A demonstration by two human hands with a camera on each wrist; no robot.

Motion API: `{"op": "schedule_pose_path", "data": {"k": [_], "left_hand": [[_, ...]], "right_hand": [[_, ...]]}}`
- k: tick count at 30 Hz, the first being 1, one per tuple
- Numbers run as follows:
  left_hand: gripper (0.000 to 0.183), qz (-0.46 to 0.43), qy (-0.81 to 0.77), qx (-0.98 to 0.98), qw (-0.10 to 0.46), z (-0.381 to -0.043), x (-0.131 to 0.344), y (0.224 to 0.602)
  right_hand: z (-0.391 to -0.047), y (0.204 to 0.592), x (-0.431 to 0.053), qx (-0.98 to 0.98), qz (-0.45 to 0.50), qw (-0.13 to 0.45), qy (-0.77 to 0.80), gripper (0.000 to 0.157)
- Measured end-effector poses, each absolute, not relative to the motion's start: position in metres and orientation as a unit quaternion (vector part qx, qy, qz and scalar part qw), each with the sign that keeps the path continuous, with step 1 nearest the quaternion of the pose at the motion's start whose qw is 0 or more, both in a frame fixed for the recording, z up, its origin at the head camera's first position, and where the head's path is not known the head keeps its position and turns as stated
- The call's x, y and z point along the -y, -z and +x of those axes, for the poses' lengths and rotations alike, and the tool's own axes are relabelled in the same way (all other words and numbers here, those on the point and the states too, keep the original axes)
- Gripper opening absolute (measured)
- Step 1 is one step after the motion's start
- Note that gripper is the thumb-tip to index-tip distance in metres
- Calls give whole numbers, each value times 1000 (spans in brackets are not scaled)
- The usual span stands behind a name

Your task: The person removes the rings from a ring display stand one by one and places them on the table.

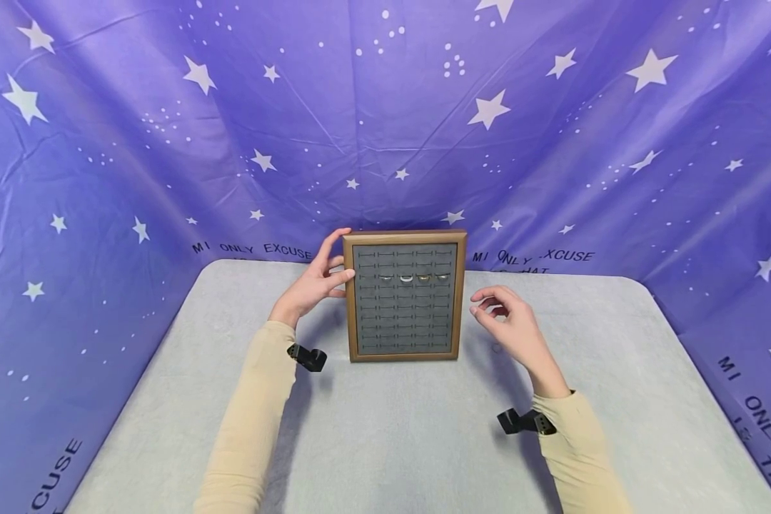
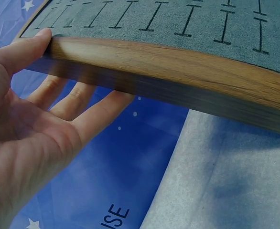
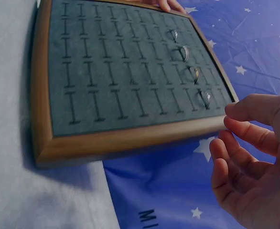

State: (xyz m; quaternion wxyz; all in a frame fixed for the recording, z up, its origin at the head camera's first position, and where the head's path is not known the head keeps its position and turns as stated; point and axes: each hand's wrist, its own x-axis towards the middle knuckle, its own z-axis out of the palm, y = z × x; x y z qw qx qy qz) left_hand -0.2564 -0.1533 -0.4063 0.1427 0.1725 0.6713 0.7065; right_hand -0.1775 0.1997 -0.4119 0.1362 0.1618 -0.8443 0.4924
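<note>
A wooden-framed ring display tray (image 1: 347, 321) with a grey slotted pad (image 1: 403, 321) stands upright on the table. Several silver- and gold-coloured rings (image 3: 195, 75) sit in one row of its slots, near the top. My left hand (image 1: 311, 287) grips the tray's left side, thumb on the front edge and fingers behind, as the left wrist view shows. Just off the right side hovers my right hand (image 1: 507, 321), its fingers loosely bent and thumb close to the index finger. Nothing shows between those fingertips.
The table (image 1: 385, 442) has a pale grey cover. A purple curtain with white stars (image 1: 360, 107) hangs behind it and along both sides. Right of the tray, under the right hand, lies a faint small ring-shaped thing (image 1: 496, 348). Each wrist wears a black camera (image 1: 308, 358).
</note>
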Motion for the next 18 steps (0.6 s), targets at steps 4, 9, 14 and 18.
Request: {"op": "schedule_pose_path", "data": {"k": [4, 9, 14, 18], "left_hand": [[77, 171, -711, -667, 142, -255, 153, 406], [77, 172, -710, -668, 139, -254, 153, 407], [76, 177, -704, -674, 136, -254, 153, 407], [75, 178, -703, -675, 134, -254, 154, 406]], "right_hand": [[-182, 407, -191, 845, 170, 142, -487, 14], [-187, 400, -178, 839, 188, 140, -491, 16], [-189, 394, -166, 835, 204, 140, -492, 19], [-191, 392, -158, 832, 212, 145, -491, 19]]}}
